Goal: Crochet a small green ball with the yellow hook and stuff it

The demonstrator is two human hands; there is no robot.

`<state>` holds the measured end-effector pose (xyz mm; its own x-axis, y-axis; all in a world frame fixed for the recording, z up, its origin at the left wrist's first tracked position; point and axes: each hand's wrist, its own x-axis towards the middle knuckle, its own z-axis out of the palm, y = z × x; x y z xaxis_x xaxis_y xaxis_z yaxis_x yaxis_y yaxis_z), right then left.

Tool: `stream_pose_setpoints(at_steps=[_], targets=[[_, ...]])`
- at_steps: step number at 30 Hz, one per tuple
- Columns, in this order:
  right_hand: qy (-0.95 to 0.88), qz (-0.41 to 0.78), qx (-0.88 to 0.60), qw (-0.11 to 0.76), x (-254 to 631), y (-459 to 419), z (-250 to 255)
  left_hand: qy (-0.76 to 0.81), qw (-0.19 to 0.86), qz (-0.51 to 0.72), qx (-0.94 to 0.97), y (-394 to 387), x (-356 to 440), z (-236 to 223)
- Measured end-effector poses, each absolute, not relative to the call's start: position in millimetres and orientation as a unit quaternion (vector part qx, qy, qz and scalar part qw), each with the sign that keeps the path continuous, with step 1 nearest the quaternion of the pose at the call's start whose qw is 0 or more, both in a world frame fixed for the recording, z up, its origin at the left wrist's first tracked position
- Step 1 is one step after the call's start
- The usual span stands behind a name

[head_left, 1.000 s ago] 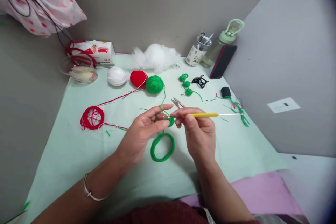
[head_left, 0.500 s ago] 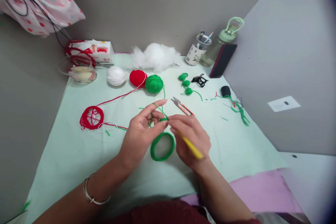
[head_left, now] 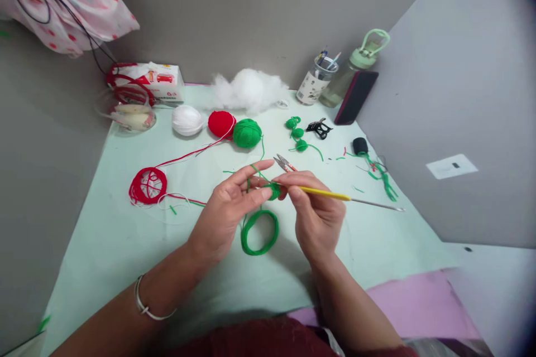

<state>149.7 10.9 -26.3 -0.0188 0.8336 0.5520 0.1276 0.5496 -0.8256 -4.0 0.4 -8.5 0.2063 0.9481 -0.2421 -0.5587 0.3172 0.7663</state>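
Observation:
Between thumb and fingers, my left hand (head_left: pixel 228 209) pinches a small green crochet piece (head_left: pixel 274 191). Green yarn passes over its raised index finger. My right hand (head_left: pixel 320 212) is closed around a crochet hook (head_left: pixel 326 193) with a yellow grip; one metal end points at the green piece, the other sticks out to the right. The hook's working tip is hard to make out among the fingers. Just below my hands lies a wound ring of green yarn (head_left: pixel 260 253). Thread snips (head_left: pixel 285 163) lie partly hidden behind my right hand.
Behind my hands sit a green yarn ball (head_left: pixel 247 133), a red yarn ball (head_left: pixel 221 124) and a white one (head_left: pixel 187 120). A red yarn coil (head_left: pixel 148 170) lies left. White stuffing (head_left: pixel 251 89), a pen cup (head_left: pixel 317 82), a bottle (head_left: pixel 341 83) and a phone (head_left: pixel 356 97) line the back.
My right hand has turned, swinging the hook from slanting down toward me to nearly level, pointing right. The green piece now shows more between my fingers.

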Motion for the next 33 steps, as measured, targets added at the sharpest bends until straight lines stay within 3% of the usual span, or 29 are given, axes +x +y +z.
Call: stream_pose_setpoints(at_steps=[6, 9, 12, 23, 27, 31, 33], targets=[[-0.743, 0.121, -0.355, 0.554, 155.9, 5.0, -31.3, 0.342, 0.778, 0.492, 0.189, 3.8, -4.7, -14.0], [-0.646, 0.248, -0.369, 0.620, 159.7, 11.1, -25.7, 0.313, 0.790, 0.497, 0.175, 7.3, -8.5, -14.1], [-0.574, 0.401, -0.353, 0.620, 158.6, 16.1, -22.7, 0.331, 0.758, 0.516, 0.223, 6.2, -9.3, -12.0], [-0.507, 0.509, -0.347, 0.603, 159.7, 18.9, -21.3, 0.404, 0.698, 0.499, 0.317, 2.2, -8.9, -10.7], [-0.586, 0.396, -0.384, 0.593, 158.3, 12.7, -21.6, 0.417, 0.667, 0.508, 0.352, 1.2, -10.2, -13.0], [-0.722, 0.183, -0.369, 0.555, 156.5, 4.7, -27.1, 0.446, 0.613, 0.527, 0.385, -1.0, -7.4, -15.9], [-0.776, 0.067, -0.362, 0.513, 156.5, 1.9, -28.4, 0.429, 0.646, 0.528, 0.346, -0.8, -5.3, -17.1]])
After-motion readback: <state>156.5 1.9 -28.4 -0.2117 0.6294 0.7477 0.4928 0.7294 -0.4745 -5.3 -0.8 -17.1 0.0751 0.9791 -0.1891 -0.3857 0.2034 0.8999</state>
